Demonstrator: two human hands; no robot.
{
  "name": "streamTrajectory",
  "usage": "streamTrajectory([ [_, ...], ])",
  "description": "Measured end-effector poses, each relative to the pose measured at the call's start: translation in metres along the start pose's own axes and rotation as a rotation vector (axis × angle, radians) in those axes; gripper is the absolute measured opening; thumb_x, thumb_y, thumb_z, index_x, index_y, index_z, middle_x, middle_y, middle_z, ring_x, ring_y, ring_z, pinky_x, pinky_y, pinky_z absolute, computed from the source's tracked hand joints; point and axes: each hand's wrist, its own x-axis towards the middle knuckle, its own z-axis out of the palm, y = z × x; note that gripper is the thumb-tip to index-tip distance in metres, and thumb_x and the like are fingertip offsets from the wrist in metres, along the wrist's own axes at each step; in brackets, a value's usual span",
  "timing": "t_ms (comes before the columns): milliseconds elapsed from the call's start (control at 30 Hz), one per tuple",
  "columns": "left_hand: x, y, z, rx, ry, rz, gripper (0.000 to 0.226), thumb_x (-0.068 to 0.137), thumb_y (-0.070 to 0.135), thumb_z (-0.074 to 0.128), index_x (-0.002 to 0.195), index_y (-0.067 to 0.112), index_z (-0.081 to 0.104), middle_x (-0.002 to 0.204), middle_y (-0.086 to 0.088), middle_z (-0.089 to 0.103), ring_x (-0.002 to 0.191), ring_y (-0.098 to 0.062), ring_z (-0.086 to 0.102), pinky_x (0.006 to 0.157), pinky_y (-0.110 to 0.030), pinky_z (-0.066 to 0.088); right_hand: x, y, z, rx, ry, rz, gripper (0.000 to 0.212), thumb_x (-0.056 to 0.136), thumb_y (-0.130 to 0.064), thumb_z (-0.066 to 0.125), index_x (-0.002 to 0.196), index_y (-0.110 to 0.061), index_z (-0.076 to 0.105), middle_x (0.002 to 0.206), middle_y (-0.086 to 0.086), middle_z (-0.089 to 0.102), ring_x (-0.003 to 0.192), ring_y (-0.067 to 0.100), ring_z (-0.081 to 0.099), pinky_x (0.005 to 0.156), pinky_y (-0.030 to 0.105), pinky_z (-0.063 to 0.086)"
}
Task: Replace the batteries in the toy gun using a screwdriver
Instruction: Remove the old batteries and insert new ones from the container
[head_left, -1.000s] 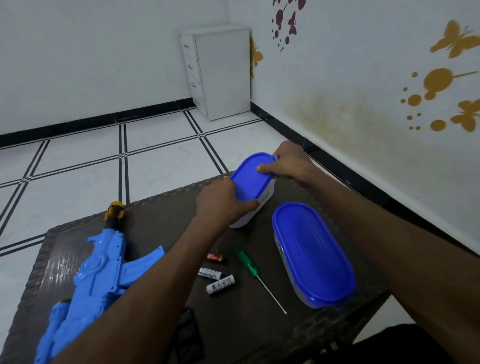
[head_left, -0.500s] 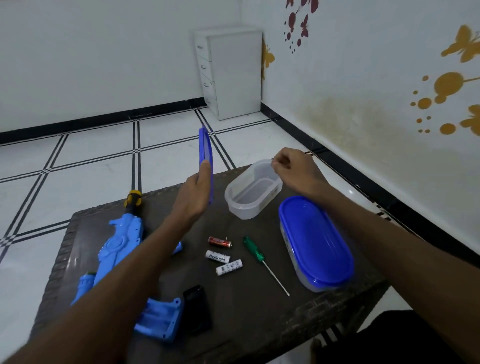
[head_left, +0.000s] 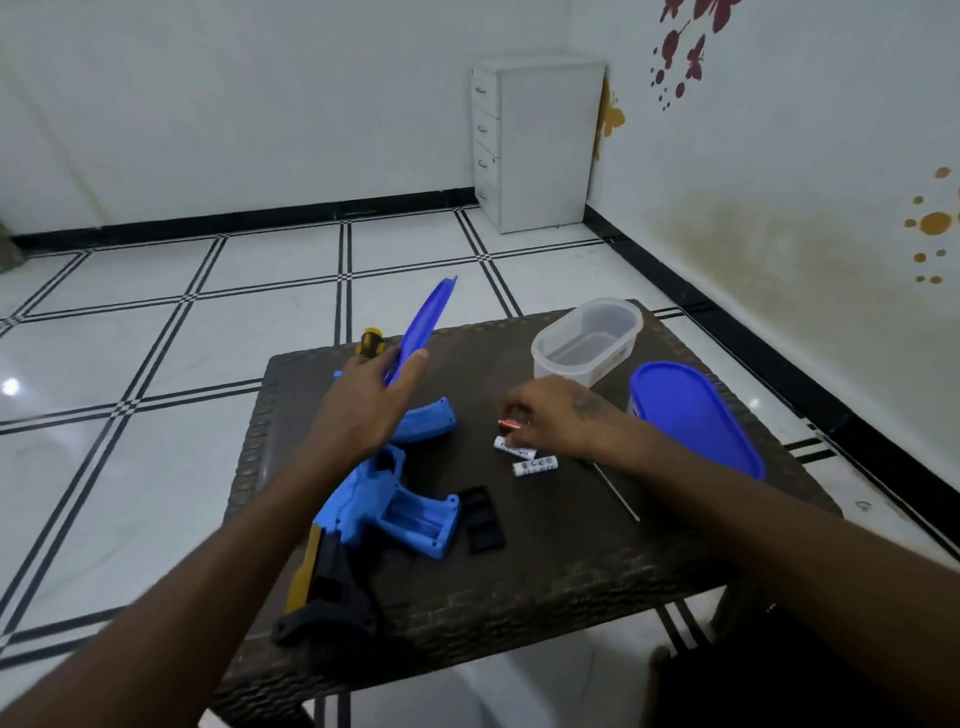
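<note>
The left hand is gripping the small blue lid between thumb and fingers, tilted up on edge above the toy gun; a second ago that lid was sitting on the small clear container, and half a second ago it was being lifted clear, so the container is now standing open and looking empty at the far side of the wicker-topped table. The right hand, which was steadying the container's rim, is now reaching down to the loose cells, its fingertips pinching the red battery; two white batteries are lying just below it, side by side. The screwdriver is lying partly hidden under the right wrist, only its thin shaft showing. The gun is lying across the near left of the table with its battery compartment open and apparently bare, the black cover resting just beside it. In my judgement the old cells are being cleared into the opened container; the larger lidded container is still shut.
</note>
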Motion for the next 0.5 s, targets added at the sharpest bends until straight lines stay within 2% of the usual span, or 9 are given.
streamTrajectory([
  [67, -0.006, -0.003, -0.005, 0.055, 0.000, -0.008, 0.062, 0.090, 0.070, 0.028, 0.125, 0.027, 0.058, 0.103, -0.006, 0.055, 0.092, -0.019, 0.051, 0.076, -0.032, 0.038, 0.003, 0.001, 0.006, -0.035, -0.016, 0.029, 0.033, 0.083, -0.036, 0.072, 0.111, -0.019, 0.066, 0.108, 0.002, 0.068, 0.099, 0.021, 0.063, 0.081, 0.033, 0.051],
  [133, -0.013, -0.002, -0.011, 0.081, 0.006, -0.011, 0.064, 0.090, 0.069, 0.029, 0.131, 0.027, 0.054, 0.107, -0.005, 0.053, 0.094, -0.016, 0.047, 0.079, -0.030, 0.035, 0.006, -0.001, 0.009, -0.058, -0.020, 0.066, 0.036, 0.082, -0.034, 0.073, 0.111, -0.016, 0.063, 0.107, 0.004, 0.067, 0.100, 0.023, 0.062, 0.079, 0.033, 0.049],
  [233, -0.018, 0.000, -0.017, 0.113, 0.017, -0.032, 0.060, 0.093, 0.063, 0.033, 0.135, 0.024, 0.051, 0.110, -0.006, 0.050, 0.094, -0.019, 0.047, 0.080, -0.029, 0.033, 0.010, -0.005, 0.010, -0.037, -0.054, 0.125, 0.043, 0.081, -0.031, 0.075, 0.115, -0.012, 0.059, 0.109, 0.007, 0.065, 0.103, 0.026, 0.061, 0.081, 0.034, 0.047],
  [333, -0.021, -0.001, -0.019, 0.124, 0.018, -0.061, 0.063, 0.093, 0.064, 0.032, 0.138, 0.024, 0.048, 0.109, -0.005, 0.048, 0.093, -0.020, 0.048, 0.079, -0.030, 0.034, 0.015, -0.010, 0.014, -0.051, -0.072, 0.145, 0.038, 0.079, -0.031, 0.077, 0.108, -0.011, 0.060, 0.110, 0.007, 0.065, 0.101, 0.024, 0.060, 0.080, 0.033, 0.047],
  [500, -0.022, -0.004, -0.019, 0.121, 0.009, -0.086, 0.066, 0.092, 0.066, 0.031, 0.143, 0.025, 0.043, 0.109, -0.004, 0.046, 0.094, -0.019, 0.047, 0.081, -0.030, 0.036, 0.024, -0.012, 0.017, 0.009, -0.096, 0.184, 0.032, 0.075, -0.030, 0.080, 0.098, -0.021, 0.060, 0.102, 0.000, 0.063, 0.097, 0.019, 0.060, 0.077, 0.031, 0.048],
])
